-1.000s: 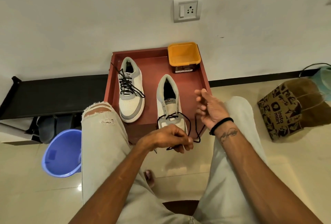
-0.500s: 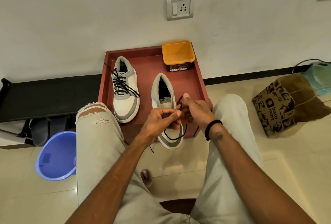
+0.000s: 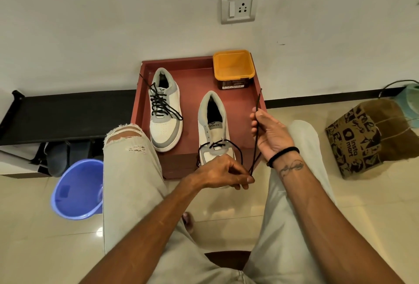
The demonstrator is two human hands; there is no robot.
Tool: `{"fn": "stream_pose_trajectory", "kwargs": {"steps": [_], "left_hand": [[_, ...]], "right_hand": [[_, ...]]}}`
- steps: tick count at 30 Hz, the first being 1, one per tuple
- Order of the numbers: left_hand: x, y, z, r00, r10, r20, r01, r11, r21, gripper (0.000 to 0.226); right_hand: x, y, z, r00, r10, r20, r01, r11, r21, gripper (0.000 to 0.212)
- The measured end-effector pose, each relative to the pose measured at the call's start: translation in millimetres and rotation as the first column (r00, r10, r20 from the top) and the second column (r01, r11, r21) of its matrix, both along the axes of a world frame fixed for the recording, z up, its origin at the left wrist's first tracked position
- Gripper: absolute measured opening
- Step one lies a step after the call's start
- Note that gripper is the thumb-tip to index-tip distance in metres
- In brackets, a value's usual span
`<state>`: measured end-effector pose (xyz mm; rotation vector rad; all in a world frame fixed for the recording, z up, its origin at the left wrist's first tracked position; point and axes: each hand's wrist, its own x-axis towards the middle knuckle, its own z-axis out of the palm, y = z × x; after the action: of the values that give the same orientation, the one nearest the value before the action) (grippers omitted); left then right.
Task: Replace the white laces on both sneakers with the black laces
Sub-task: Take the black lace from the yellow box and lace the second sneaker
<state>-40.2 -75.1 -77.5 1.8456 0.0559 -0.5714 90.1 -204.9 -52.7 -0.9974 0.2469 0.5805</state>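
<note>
Over the right sneaker point(image 3: 213, 129), both hands point(image 3: 223, 173) point(image 3: 271, 135) pinch its black lace point(image 3: 255, 138).

Two sneakers on red tray point(image 3: 249, 125). Left sneaker point(image 3: 164, 111) fully laced in black. Right sneaker point(image 3: 214, 129): black lace point(image 3: 255, 138) through lowest eyelets only. Left hand point(image 3: 223, 173) pinches lace near toe; right hand point(image 3: 271, 135) holds lace end raised. Orange tub point(image 3: 233, 68) at far right corner.

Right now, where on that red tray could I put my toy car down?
Bare patches on the red tray: between the laced sneaker and the orange tub, and between the two sneakers. It is crowded at the near sneaker, where the left hand and right hand hold the black lace.
</note>
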Motion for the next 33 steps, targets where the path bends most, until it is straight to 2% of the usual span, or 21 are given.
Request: {"fn": "stream_pose_trajectory", "kwargs": {"steps": [4,7,9,10,12,13,15,17,18,20,24,29,33], "left_hand": [[0,1,1,0.999,-0.020,-0.037,0.017,0.998,-0.062,0.027],[-1,-3,3,0.992,-0.051,-0.113,0.028,0.980,-0.195,0.032],[-1,-4,6,0.987,-0.037,-0.156,-0.004,0.967,-0.256,0.038],[1,-1,8,0.989,0.030,-0.144,-0.064,0.969,-0.237,0.040],[7,10,11,0.959,0.284,-0.016,-0.284,0.956,-0.071,0.040],[9,19,10,0.904,0.419,0.086,-0.423,0.905,0.033,0.038],[11,34,7,0.740,0.606,0.293,-0.665,0.724,0.183,0.036],[8,41,3,0.605,0.701,0.378,-0.794,0.565,0.223,0.032],[7,41,0,0.570,0.729,0.379,-0.821,0.521,0.233,0.032],[5,40,-7,0.560,0.741,0.372,-0.828,0.482,0.287,0.037],[7,36,-16,0.593,0.726,0.348,-0.797,0.469,0.380,0.042],[5,37,-13,0.590,0.737,0.329,-0.798,0.472,0.374,0.039],[2,36,-12,0.582,0.727,0.364,-0.802,0.439,0.404,0.034]], "right_hand": [[5,-1,0,0.999,-0.037,-0.029,0.040,0.994,0.101,0.015],[11,-2,-2,0.997,-0.059,-0.048,0.067,0.978,0.196,0.014],[12,-3,-3,0.999,-0.043,-0.029,0.047,0.980,0.194,0.018],[11,-2,-2,0.999,-0.036,-0.008,0.037,0.987,0.153,0.022],[6,0,0,0.997,-0.027,0.068,0.026,1.000,0.010,0.027],[2,1,0,0.992,-0.017,0.122,0.024,0.998,-0.061,0.025],[-5,4,0,0.970,0.033,0.239,0.014,0.981,-0.192,0.017],[-12,9,-1,0.923,0.137,0.358,-0.010,0.942,-0.336,0.013],[-14,12,-1,0.894,0.194,0.405,-0.022,0.920,-0.392,0.011],[-19,17,-2,0.835,0.291,0.467,-0.059,0.891,-0.451,0.009],[-26,25,-11,0.709,0.471,0.525,-0.035,0.766,-0.641,0.020],[-29,31,-15,0.626,0.569,0.533,0.019,0.672,-0.740,0.010],[-33,38,-20,0.518,0.673,0.528,0.060,0.588,-0.807,0.009]]}}
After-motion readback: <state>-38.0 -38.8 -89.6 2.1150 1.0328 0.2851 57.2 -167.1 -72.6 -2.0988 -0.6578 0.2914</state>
